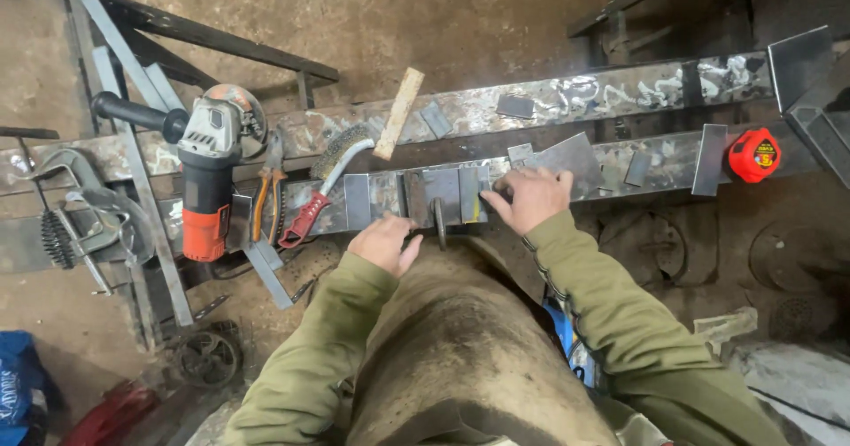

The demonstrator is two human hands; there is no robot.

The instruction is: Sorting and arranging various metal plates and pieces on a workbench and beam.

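Note:
My left hand (384, 241) is at the near edge of a long steel bar (620, 164), fingers curled around the screw handle of a clamp (439, 219) that grips small steel plates (443, 191) onto the bar. My right hand (531, 196) rests on the bar just right of the clamp, fingertips pressing the right edge of the plates. A larger loose grey plate (571, 158) lies right beside that hand. Both sleeves are olive green.
An angle grinder (205, 170) lies at left, with pliers (264, 200) and a red-handled wire brush (329, 180) beside it. A wooden handle (398, 113) rests on the far bar. A red tape measure (754, 155) sits at right. Clamps (73, 216) and scrap lie at the left.

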